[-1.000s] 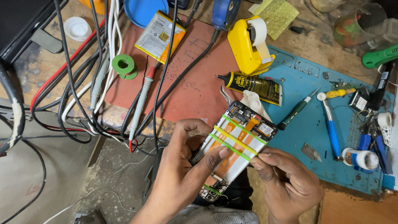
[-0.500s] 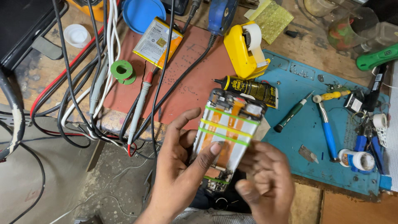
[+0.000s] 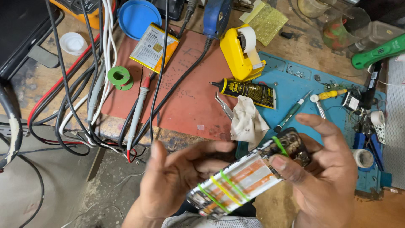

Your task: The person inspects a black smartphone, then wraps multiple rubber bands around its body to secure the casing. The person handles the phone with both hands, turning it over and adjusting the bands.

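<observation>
An opened phone with its back off lies between both my hands, low in the view. Its white and orange battery is bound by several yellow-green rubber bands. My left hand cradles the lower end from the left, fingers reaching along the top edge. My right hand grips the upper end, thumb pressed on the battery near the bare circuit board. The phone lies tilted, upper end to the right, and is a little blurred.
On the bench: a red mat, a blue mat, a yellow tape dispenser, a black glue tube, a crumpled cloth, a spare battery, green wire spool, screwdrivers, tweezers, and many cables at left.
The phone has swung from nearly upright to lying almost flat, and dropped lower and rightward. My right hand has shifted from its lower side to grip its upper end.
</observation>
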